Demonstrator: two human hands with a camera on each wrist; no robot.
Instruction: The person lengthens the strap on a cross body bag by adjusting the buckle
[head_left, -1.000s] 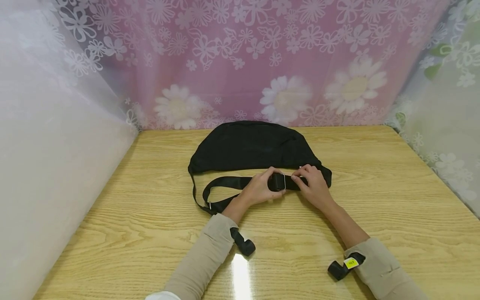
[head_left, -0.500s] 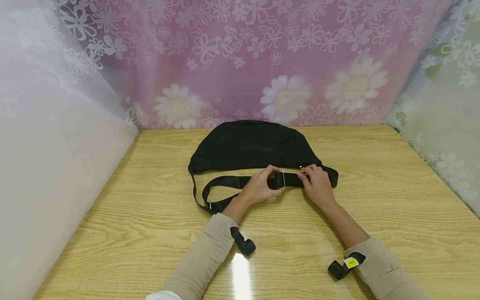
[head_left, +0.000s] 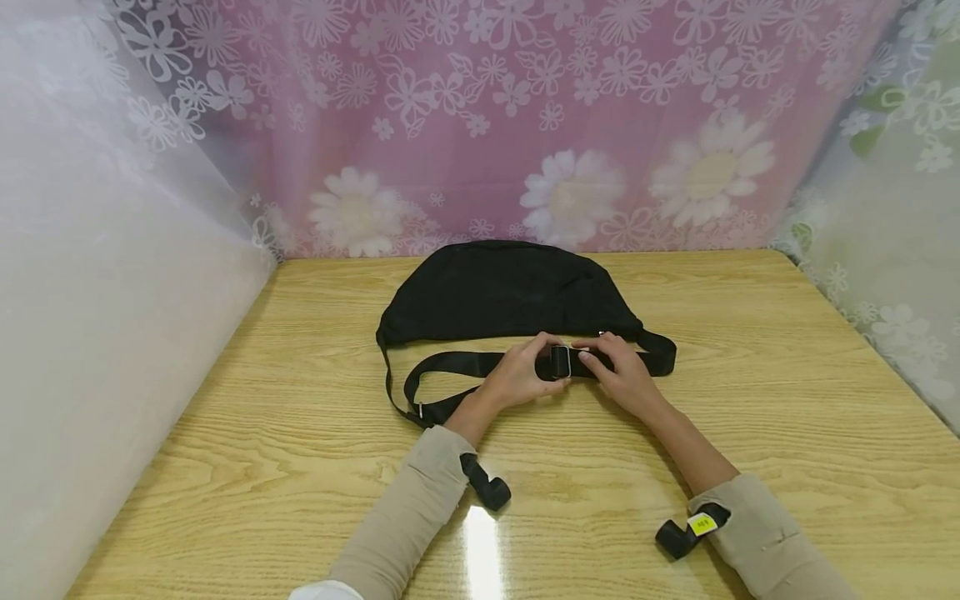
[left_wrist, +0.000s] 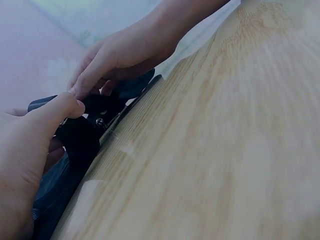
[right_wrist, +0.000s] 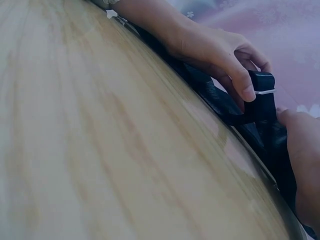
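Note:
A black waist bag (head_left: pixel 502 292) lies flat on the wooden table in the head view, its black webbing strap (head_left: pixel 459 363) looped in front of it. My left hand (head_left: pixel 517 377) holds the strap at a metal slider buckle (head_left: pixel 567 362), thumb below and fingers above. Just right of the buckle, my right hand (head_left: pixel 628 379) pinches the strap between thumb and fingers. In the right wrist view, the strap folds over the pale buckle bar (right_wrist: pixel 265 92) beside the left thumb. Part of the strap is hidden behind both hands.
Wooden table (head_left: pixel 300 500) surrounds the bag. A pink flowered curtain (head_left: pixel 480 167) hangs behind it, with pale sheets at both sides. Rolled black straps (head_left: pixel 491 492) dangle from both sleeves. A second metal ring (head_left: pixel 421 410) sits on the strap's left loop.
My right hand slid right along the strap, then came back left near the buckle. The strap's right-hand fold now sticks out farther right. My left hand stayed in place.

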